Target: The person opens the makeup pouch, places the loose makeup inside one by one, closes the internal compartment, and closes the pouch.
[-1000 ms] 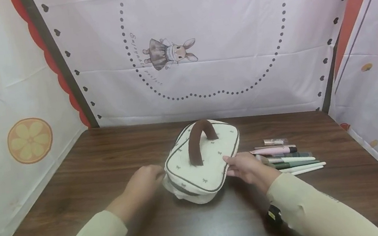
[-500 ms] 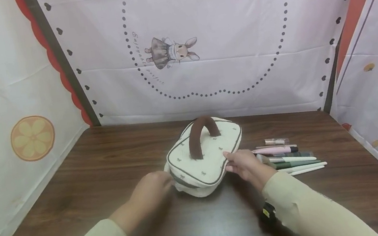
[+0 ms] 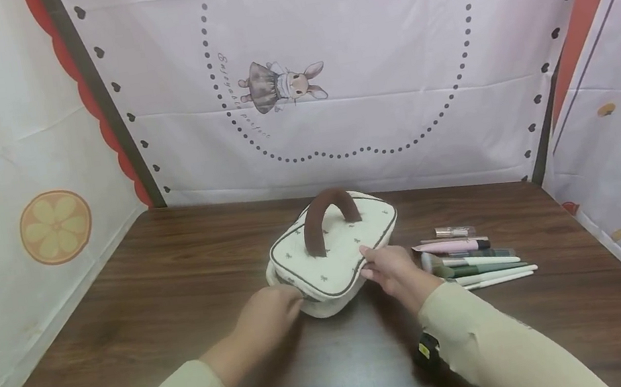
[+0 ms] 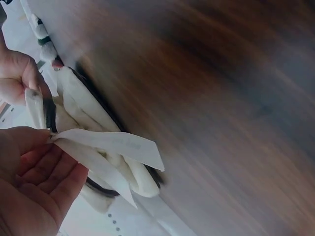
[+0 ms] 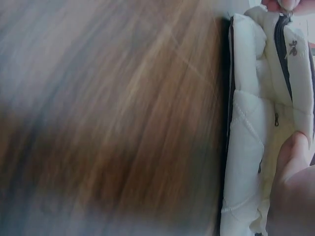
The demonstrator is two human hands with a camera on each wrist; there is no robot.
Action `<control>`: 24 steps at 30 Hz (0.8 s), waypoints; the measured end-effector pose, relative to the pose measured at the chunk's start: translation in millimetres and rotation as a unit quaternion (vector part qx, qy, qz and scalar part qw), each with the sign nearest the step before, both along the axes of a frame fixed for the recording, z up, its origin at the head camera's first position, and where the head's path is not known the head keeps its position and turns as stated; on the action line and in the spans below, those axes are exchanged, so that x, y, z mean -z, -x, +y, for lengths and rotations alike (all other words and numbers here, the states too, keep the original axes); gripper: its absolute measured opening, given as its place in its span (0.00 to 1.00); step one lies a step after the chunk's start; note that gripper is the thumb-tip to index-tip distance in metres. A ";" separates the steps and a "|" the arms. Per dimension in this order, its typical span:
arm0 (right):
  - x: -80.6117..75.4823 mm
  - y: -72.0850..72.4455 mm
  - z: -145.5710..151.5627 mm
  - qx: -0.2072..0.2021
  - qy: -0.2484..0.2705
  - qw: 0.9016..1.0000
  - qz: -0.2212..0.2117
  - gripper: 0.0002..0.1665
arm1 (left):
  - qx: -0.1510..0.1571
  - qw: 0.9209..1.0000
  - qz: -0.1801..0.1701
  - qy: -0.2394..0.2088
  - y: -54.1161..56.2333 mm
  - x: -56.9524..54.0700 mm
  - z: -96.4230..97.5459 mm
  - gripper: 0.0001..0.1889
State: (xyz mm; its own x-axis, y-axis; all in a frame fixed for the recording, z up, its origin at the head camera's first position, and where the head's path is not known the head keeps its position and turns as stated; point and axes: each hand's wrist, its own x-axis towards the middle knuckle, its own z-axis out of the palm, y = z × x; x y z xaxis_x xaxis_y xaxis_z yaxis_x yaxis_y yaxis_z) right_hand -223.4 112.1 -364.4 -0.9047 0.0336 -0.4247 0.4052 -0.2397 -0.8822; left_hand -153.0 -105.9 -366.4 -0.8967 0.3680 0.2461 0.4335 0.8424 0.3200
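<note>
A cream cosmetic bag with small bow prints, dark piping and a brown top handle sits mid-table. At its near left corner my left hand pinches the zipper pull between thumb and finger. White ribbon tails trail from that pinch in the left wrist view. My right hand grips the lid's edge on the right side, thumb on top and fingers beneath. A dark zipper runs up to the left fingertips in the right wrist view, its near side still parted.
Right of the bag lie several makeup brushes, a pink pen-like tube and a small clear-ended tube. Printed white cloth walls enclose the brown wooden table at the back and both sides.
My left hand has moved right and slightly nearer around the bag's left corner with the zipper pull. The right hand keeps its grip and has shifted slightly left.
</note>
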 end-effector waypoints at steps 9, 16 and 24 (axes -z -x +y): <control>2.0 0.6 -5.0 0.015 0.023 1.000 0.004 0.26 | -0.038 0.999 -0.007 -0.010 -0.8 -6.1 8.5 0.16; -3.7 -2.2 4.2 -0.030 0.032 0.999 0.030 0.28 | -0.059 0.998 0.010 -0.020 4.8 -10.2 2.7 0.16; -8.1 -6.7 5.2 -0.060 0.046 0.996 0.046 0.25 | -0.083 0.996 -0.001 -0.026 12.6 -7.6 -6.0 0.09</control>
State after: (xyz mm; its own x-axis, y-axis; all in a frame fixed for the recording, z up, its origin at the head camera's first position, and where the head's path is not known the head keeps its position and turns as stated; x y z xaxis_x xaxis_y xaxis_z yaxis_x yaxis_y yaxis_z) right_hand -216.7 117.3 -356.4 -0.9348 -0.1135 -0.3367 0.3552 -0.2761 -0.8931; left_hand -165.6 -111.8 -358.8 -0.9447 0.2003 0.2597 0.2882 0.8848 0.3662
